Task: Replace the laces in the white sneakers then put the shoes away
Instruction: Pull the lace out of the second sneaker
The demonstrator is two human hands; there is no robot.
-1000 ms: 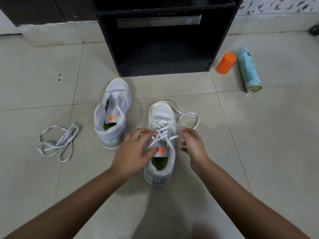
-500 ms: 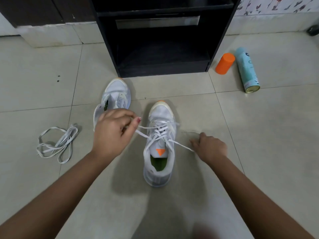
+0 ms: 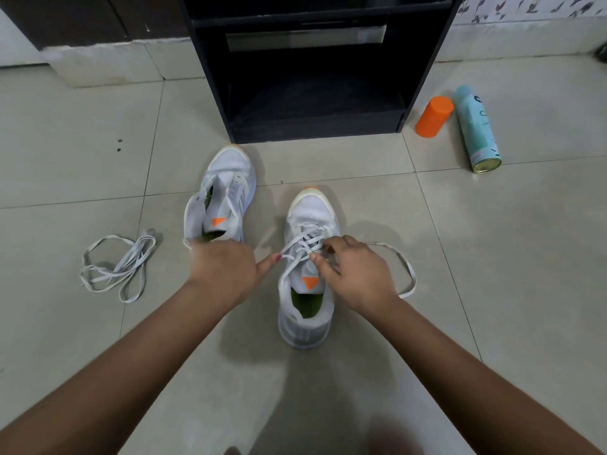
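Two white sneakers stand on the tiled floor. The right sneaker (image 3: 308, 290) is laced with a white lace (image 3: 303, 239). My left hand (image 3: 226, 270) pinches the lace's left end just beside the shoe. My right hand (image 3: 353, 274) is over the upper eyelets, fingers curled on the lace, whose free end (image 3: 405, 270) loops out to the right on the floor. The left sneaker (image 3: 223, 198) stands behind my left hand with no lace in it. A loose white lace (image 3: 115, 267) lies bundled on the floor at the left.
A black open shelf unit (image 3: 315, 93) stands just beyond the shoes. An orange cap (image 3: 433, 116) and a teal spray can (image 3: 476, 129) lie on the floor to the right. Bare tiles stretch left and right.
Both hands came back in to the laced sneaker after pulling the lace ends outward. The right lace end now trails slack on the floor.
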